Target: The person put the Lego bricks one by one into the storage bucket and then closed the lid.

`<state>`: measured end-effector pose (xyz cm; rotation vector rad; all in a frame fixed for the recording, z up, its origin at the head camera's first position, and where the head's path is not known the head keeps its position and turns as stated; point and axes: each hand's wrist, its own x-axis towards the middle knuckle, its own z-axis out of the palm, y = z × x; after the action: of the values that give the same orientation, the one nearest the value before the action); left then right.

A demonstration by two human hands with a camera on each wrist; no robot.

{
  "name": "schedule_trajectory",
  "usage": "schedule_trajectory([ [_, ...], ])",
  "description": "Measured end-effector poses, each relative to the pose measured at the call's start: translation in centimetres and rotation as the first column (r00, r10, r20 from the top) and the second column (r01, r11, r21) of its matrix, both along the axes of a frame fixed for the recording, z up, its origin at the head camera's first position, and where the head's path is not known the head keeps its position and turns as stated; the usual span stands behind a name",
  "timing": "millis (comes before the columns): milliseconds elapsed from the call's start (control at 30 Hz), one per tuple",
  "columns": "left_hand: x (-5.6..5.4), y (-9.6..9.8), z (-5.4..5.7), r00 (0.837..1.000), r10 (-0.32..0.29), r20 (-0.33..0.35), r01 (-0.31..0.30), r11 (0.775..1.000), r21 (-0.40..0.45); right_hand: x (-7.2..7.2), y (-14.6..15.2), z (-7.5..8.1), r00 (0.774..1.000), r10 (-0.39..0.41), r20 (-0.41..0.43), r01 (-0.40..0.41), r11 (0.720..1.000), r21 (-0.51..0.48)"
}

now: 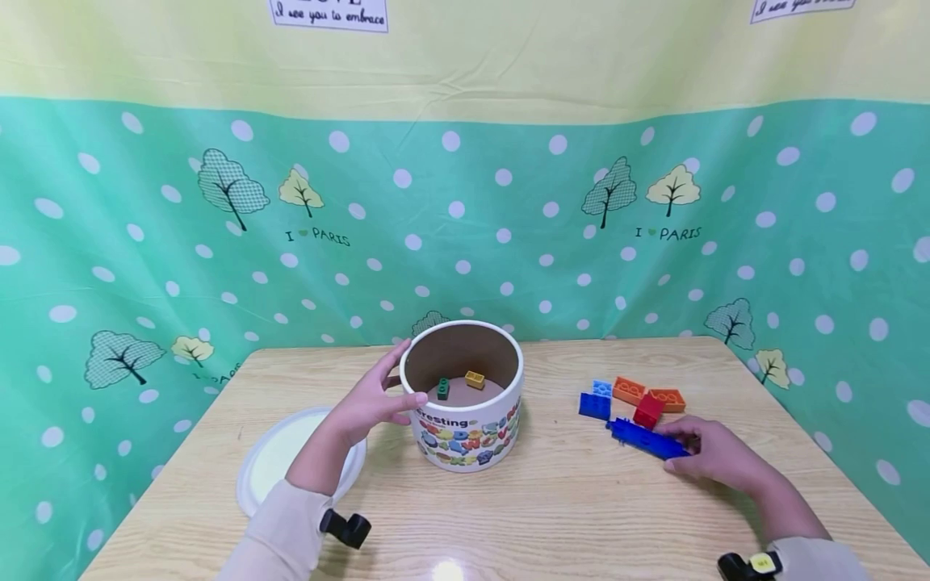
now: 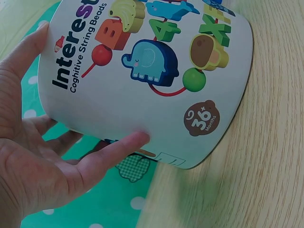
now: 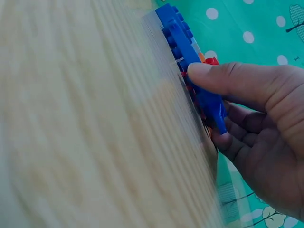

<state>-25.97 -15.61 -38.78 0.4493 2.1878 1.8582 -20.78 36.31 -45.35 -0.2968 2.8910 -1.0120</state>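
Note:
My left hand point(image 1: 374, 399) rests with spread fingers against the left side and rim of a white round bucket point(image 1: 465, 448) printed with colourful letters and animals. In the left wrist view, one finger lies across the printed wall and others go behind it. Inside the bucket sit a green brick point(image 1: 443, 389) and a yellow brick point(image 1: 475, 380). On the right, my right hand point(image 1: 715, 452) pinches the near end of a long blue studded block point(image 1: 643, 438) between thumb and fingers. The right wrist view shows this block point(image 3: 178, 35) close over the tabletop.
Just behind the blue block lie a red brick point(image 1: 650, 410), orange bricks point(image 1: 628, 390), a blue brick point(image 1: 594, 405) and a light blue one point(image 1: 601, 388). A white round lid point(image 1: 272, 460) lies under the left forearm. A green dotted curtain point(image 1: 465, 210) hangs behind the table.

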Motion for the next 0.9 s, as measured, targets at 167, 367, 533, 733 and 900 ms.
schedule_trajectory([
  [167,0.0,0.0,-0.1,1.0,0.0,0.001,0.0,1.0,0.003,0.1,0.1,0.1,1.0,-0.02,0.002,0.02,0.999,-0.046],
  [367,-0.1,0.0,-0.2,1.0,-0.001,0.001,0.001,1.0,0.005,0.2,-0.3,0.5,0.999,-0.036,-0.006,0.036,0.995,-0.098],
  [533,0.0,-0.1,-0.1,1.0,0.003,0.005,-0.003,1.0,0.006,0.2,-1.4,1.2,0.998,-0.048,-0.03,0.043,0.989,-0.142],
  [733,-0.1,-0.2,0.0,1.0,0.012,0.005,-0.012,1.0,-0.004,0.2,-3.2,2.0,0.997,0.003,-0.071,-0.017,0.98,-0.199],
  [900,-0.2,0.0,0.0,1.0,0.008,0.003,-0.008,1.0,0.0,0.0,-4.1,2.5,0.995,0.033,-0.09,-0.054,0.968,-0.247],
])
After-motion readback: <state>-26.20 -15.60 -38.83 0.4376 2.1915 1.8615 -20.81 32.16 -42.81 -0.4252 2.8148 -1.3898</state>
